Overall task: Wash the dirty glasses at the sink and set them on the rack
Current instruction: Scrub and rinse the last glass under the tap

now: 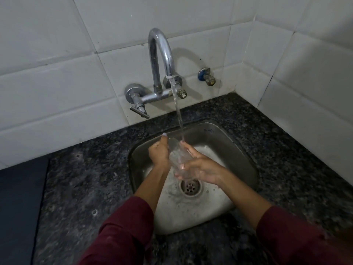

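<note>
left hand (159, 153): curled, gripping | right hand (198, 166): cupped, gripping

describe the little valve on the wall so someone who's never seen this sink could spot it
Start at the tall chrome gooseneck tap on the white tiled wall above the steel sink. Look to its right, near the corner of the wall, just above the black speckled granite counter. The small brass-tipped angle valve with a blue collar sits there alone; unlike the tap, it is short, has no spout and runs no water.

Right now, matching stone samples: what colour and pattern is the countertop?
Black granite countertop with grey speckles, in the head view.
</note>
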